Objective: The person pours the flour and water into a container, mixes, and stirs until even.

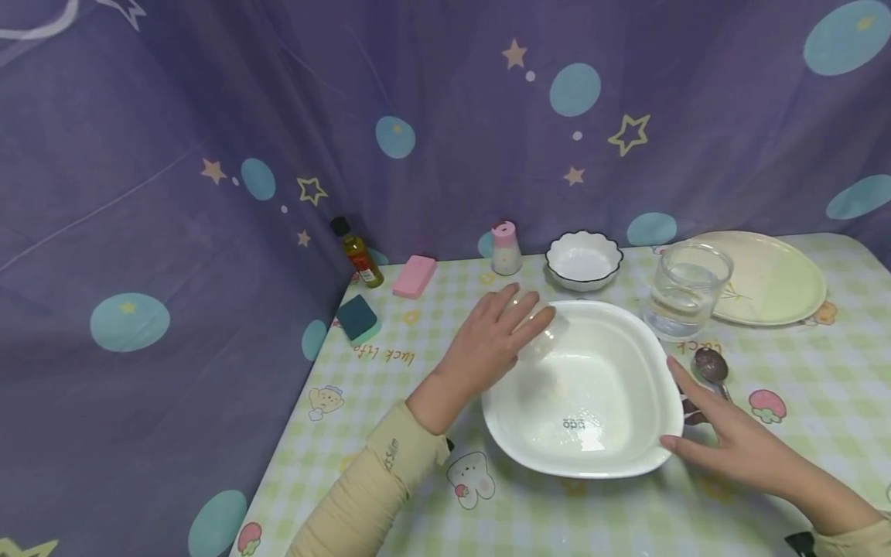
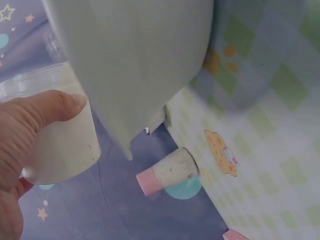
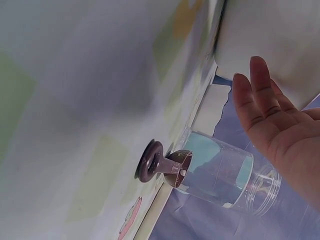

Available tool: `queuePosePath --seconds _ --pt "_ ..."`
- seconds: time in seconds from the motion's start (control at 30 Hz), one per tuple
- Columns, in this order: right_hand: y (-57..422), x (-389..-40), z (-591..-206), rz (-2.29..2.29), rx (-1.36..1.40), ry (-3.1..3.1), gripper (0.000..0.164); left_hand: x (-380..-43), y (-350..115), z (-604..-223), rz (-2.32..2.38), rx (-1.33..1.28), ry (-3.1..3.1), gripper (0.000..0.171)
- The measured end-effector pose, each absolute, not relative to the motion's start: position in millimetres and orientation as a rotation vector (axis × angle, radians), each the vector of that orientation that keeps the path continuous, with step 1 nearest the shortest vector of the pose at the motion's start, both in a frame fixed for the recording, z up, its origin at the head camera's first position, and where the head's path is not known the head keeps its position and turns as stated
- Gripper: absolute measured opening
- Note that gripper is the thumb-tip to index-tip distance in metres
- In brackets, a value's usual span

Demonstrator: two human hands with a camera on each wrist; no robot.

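My left hand grips a clear cup over the back left rim of a white basin. In the left wrist view the cup lies tipped well over, mouth toward the basin, with a white mass inside; my thumb presses its side. Dark lettering marks the basin's floor. My right hand is at the basin's right rim, fingertips right at its outer wall. The right wrist view has those fingers nearly straight, holding nothing.
Behind the right hand lie a dark spoon and a glass of clear liquid. Farther back stand an oval plate, a scalloped bowl, a pink-capped shaker, a pink block, an oil bottle and a sponge.
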State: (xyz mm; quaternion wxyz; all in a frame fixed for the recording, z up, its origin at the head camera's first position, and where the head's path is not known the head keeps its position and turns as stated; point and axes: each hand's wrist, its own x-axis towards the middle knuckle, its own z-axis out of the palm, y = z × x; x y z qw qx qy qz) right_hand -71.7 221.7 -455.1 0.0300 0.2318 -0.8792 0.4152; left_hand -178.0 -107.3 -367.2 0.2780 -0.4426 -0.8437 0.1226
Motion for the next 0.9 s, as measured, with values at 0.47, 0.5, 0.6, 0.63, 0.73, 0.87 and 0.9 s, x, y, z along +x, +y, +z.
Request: queuePosePath --seconds 0.47,0.5,0.6,0.63,0.73,0.87,0.9 --pt "221.1 -70.1 -453.1 1.273 0.722 -2.702 0.1 -175.6 -105.5 -370.7 0.327 -1.231 -2.227 0.071" --pt "221.0 -70.0 -452.8 1.272 0.725 -2.699 0.1 -175.6 -105.8 -370.7 0.324 -1.225 -2.229 0.073" --pt "220.9 -69.8 -452.1 1.259 0.728 -2.692 0.1 -176.2 -106.9 -369.8 0.289 -1.203 -2.237 0.079" --pt "220.9 -69.8 -452.1 1.253 0.727 -2.691 0.1 -176.3 -107.1 -369.4 0.269 -1.2 -2.245 0.081" --pt "221.0 -69.8 -452.2 1.245 0.723 -2.691 0.1 -176.7 -107.9 -369.0 0.24 -1.204 -2.253 0.083" --pt "220.6 -69.8 -452.5 1.255 0.727 -2.688 0.1 -177.0 -109.5 -368.3 0.214 -1.201 -2.246 0.085" --pt "220.5 -69.9 -452.6 1.254 0.73 -2.685 0.1 -177.4 -110.0 -367.8 0.201 -1.193 -2.241 0.086"
